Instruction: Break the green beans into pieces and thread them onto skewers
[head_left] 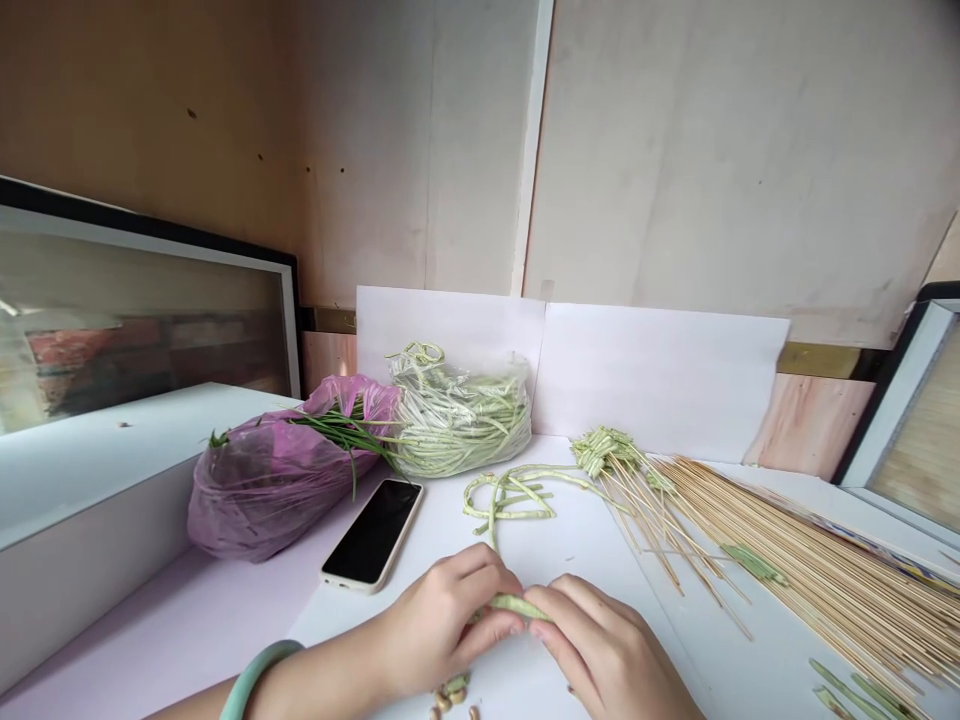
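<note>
The left hand (442,625) and right hand (600,640) held a green strip (517,606) in a narrow pinch at lower centre. Looped strips (510,495) lay just above; bamboo skewers (787,550) lay at right. The printed band (892,548) near the right edge was too small to read.

Pale green leaf strip (516,605), folded, near the front edge of the white table (581,560), runs up into a loose looped tangle of strips (506,497) mid-table.

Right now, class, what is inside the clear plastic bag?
Pale green strips, coiled in a bundle, fill the clear plastic bag; the bundle's core is hidden.
</note>
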